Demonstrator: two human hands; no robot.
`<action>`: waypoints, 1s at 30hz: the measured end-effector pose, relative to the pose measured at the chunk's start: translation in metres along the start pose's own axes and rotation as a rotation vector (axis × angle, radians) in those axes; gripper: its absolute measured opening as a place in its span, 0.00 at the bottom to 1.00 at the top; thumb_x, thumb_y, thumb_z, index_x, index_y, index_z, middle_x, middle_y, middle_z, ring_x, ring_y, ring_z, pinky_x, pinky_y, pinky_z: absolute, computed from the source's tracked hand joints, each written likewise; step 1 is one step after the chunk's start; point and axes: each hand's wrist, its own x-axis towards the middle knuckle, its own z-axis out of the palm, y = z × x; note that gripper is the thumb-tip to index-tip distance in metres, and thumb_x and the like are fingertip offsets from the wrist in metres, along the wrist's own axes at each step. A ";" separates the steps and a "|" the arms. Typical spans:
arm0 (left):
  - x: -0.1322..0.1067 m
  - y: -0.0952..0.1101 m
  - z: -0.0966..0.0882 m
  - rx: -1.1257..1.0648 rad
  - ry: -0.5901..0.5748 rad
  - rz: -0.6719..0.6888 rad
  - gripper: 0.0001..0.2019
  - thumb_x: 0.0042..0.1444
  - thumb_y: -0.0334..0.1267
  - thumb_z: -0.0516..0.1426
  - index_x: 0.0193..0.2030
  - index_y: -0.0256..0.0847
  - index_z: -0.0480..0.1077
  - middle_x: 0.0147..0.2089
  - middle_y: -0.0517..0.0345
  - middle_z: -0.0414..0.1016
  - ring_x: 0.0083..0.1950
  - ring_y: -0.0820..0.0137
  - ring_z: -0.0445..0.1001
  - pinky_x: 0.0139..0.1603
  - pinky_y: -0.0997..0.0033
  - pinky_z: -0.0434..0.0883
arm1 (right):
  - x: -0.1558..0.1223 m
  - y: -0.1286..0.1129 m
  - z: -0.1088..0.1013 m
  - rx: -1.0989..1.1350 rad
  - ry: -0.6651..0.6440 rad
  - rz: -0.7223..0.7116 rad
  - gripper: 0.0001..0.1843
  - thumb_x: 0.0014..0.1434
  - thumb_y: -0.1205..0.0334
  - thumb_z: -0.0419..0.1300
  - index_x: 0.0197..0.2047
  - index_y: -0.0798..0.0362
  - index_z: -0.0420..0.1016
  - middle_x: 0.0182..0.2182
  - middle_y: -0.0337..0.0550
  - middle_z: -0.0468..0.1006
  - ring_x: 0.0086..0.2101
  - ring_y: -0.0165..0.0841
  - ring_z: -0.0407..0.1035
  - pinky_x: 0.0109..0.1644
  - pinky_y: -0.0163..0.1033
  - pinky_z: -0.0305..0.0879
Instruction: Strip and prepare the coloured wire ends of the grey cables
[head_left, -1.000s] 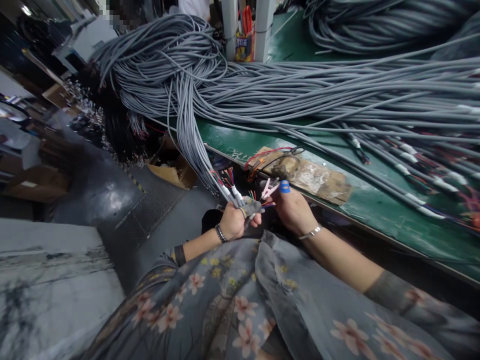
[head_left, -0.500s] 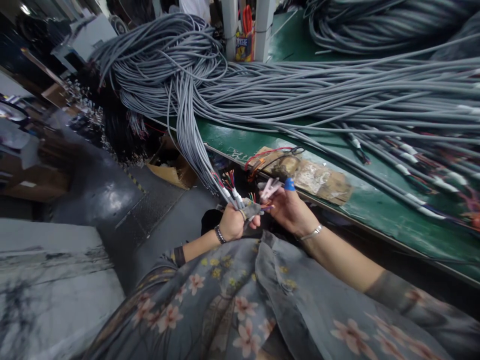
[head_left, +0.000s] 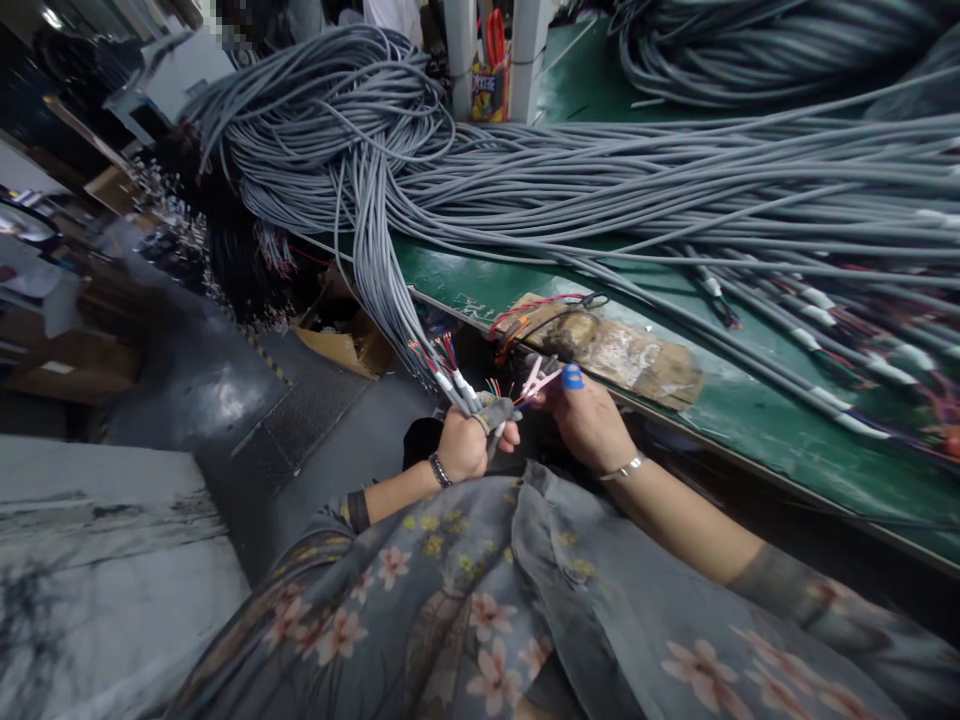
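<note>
My left hand (head_left: 466, 440) is closed around the ends of several grey cables (head_left: 390, 300) that hang down from the green workbench (head_left: 720, 400). Thin coloured wires (head_left: 442, 352) fan out of the stripped ends above my fist. My right hand (head_left: 589, 420), with blue tape on the thumb, is closed on small pink-handled snips (head_left: 534, 380). The snips' tip sits at the coloured wires just right of my left fist.
A huge pile of grey cables (head_left: 600, 180) covers the bench. A taped cardboard pad (head_left: 622, 345) with red wire loops lies at the bench edge. Cardboard boxes (head_left: 341, 345) stand on the dark floor below. White posts (head_left: 487, 50) rise at the back.
My right hand dipped toward the wire ends and came back, the snips now angled at the wires. The cable ends in my left fist shifted slightly left.
</note>
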 end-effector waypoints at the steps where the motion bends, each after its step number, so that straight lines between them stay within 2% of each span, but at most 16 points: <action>1: 0.001 0.000 0.000 0.004 0.001 -0.008 0.24 0.36 0.58 0.64 0.19 0.39 0.61 0.12 0.63 0.63 0.14 0.79 0.60 0.16 0.77 0.59 | 0.000 0.001 -0.001 -0.035 0.001 -0.031 0.26 0.45 0.32 0.62 0.25 0.48 0.76 0.22 0.39 0.74 0.25 0.32 0.66 0.31 0.38 0.66; 3: 0.001 0.000 0.000 0.006 0.002 -0.023 0.24 0.36 0.58 0.64 0.18 0.39 0.60 0.12 0.63 0.63 0.15 0.78 0.62 0.16 0.77 0.59 | 0.001 0.003 -0.001 -0.025 -0.046 0.007 0.26 0.44 0.31 0.62 0.27 0.48 0.76 0.24 0.39 0.75 0.26 0.33 0.67 0.31 0.39 0.67; 7: 0.003 -0.001 0.000 -0.014 0.012 -0.044 0.25 0.35 0.58 0.64 0.17 0.39 0.59 0.12 0.63 0.63 0.15 0.78 0.62 0.15 0.77 0.59 | 0.006 0.004 0.002 0.170 -0.102 0.208 0.23 0.43 0.37 0.67 0.30 0.48 0.76 0.27 0.39 0.77 0.28 0.31 0.69 0.32 0.37 0.67; 10: 0.004 -0.002 0.000 -0.027 0.010 -0.052 0.26 0.33 0.58 0.65 0.17 0.39 0.59 0.12 0.62 0.64 0.14 0.78 0.62 0.15 0.77 0.59 | 0.008 0.004 0.006 0.269 -0.044 0.234 0.20 0.42 0.42 0.70 0.29 0.48 0.76 0.26 0.37 0.77 0.27 0.30 0.69 0.33 0.36 0.67; 14: 0.004 -0.004 0.000 0.011 0.011 -0.066 0.26 0.35 0.59 0.64 0.17 0.39 0.59 0.12 0.62 0.63 0.14 0.78 0.61 0.15 0.77 0.59 | 0.008 0.004 0.009 0.294 -0.029 0.222 0.19 0.44 0.43 0.69 0.30 0.48 0.76 0.26 0.37 0.77 0.26 0.30 0.68 0.34 0.36 0.68; 18: 0.003 -0.006 -0.002 0.049 -0.004 -0.046 0.25 0.38 0.59 0.63 0.17 0.38 0.61 0.13 0.61 0.65 0.14 0.79 0.61 0.16 0.77 0.59 | 0.006 0.003 0.002 0.270 -0.097 0.262 0.23 0.45 0.36 0.65 0.30 0.49 0.76 0.27 0.39 0.78 0.28 0.31 0.70 0.32 0.36 0.68; 22: 0.001 -0.014 -0.011 0.090 -0.032 -0.012 0.25 0.39 0.60 0.62 0.18 0.38 0.63 0.15 0.60 0.67 0.15 0.78 0.62 0.17 0.77 0.61 | -0.001 -0.003 -0.010 0.176 -0.279 0.372 0.28 0.43 0.31 0.63 0.29 0.51 0.77 0.28 0.43 0.78 0.28 0.32 0.71 0.31 0.37 0.70; 25: -0.001 -0.021 -0.020 0.158 -0.100 0.004 0.25 0.41 0.60 0.62 0.20 0.37 0.67 0.17 0.58 0.70 0.16 0.77 0.64 0.19 0.77 0.63 | -0.008 -0.009 -0.015 0.062 -0.348 0.417 0.25 0.40 0.39 0.70 0.29 0.53 0.78 0.26 0.43 0.77 0.27 0.31 0.70 0.31 0.37 0.69; 28: -0.004 -0.022 -0.025 0.229 -0.172 0.039 0.25 0.44 0.61 0.61 0.20 0.36 0.68 0.18 0.56 0.71 0.18 0.76 0.67 0.20 0.77 0.63 | -0.014 -0.012 -0.013 -0.050 -0.315 0.393 0.19 0.38 0.48 0.74 0.27 0.54 0.78 0.22 0.38 0.75 0.23 0.26 0.66 0.28 0.33 0.65; 30: -0.006 -0.018 -0.026 0.273 -0.206 0.058 0.26 0.45 0.61 0.60 0.18 0.36 0.68 0.18 0.55 0.71 0.19 0.75 0.68 0.21 0.77 0.63 | -0.016 -0.014 -0.009 -0.098 -0.292 0.351 0.18 0.37 0.51 0.75 0.24 0.55 0.77 0.19 0.36 0.73 0.21 0.24 0.63 0.26 0.32 0.61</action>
